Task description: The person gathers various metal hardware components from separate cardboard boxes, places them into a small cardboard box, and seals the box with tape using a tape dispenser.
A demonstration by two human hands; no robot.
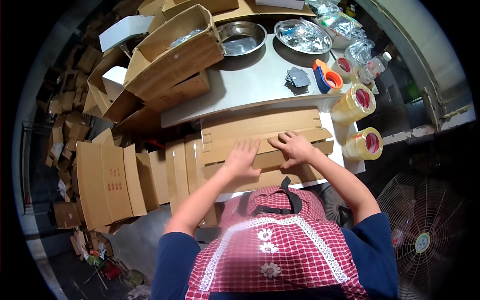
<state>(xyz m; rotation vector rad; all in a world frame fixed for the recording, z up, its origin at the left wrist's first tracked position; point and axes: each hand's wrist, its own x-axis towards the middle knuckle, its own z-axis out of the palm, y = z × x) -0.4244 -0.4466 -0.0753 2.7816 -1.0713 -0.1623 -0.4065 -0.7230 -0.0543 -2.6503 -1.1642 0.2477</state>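
Note:
A flat, long brown cardboard box (260,123) lies across the near part of the white table, with its long flaps folded inward. My left hand (243,160) rests on the flaps left of the middle, its fingers spread and pointing away from me. To its right, my right hand (295,148) presses on the same flaps with fingers apart and thumb toward me. A narrow dark gap shows between the flap edges. Neither hand has anything gripped in it. What is inside the box is hidden.
Beyond the box are a blue and orange tape dispenser (327,77), dark grey plates (298,78) and metal bowls (242,39). Stacked clear tape rolls (361,145) stand at the right. Open cartons (170,60) crowd the left. A floor fan (422,240) is at lower right.

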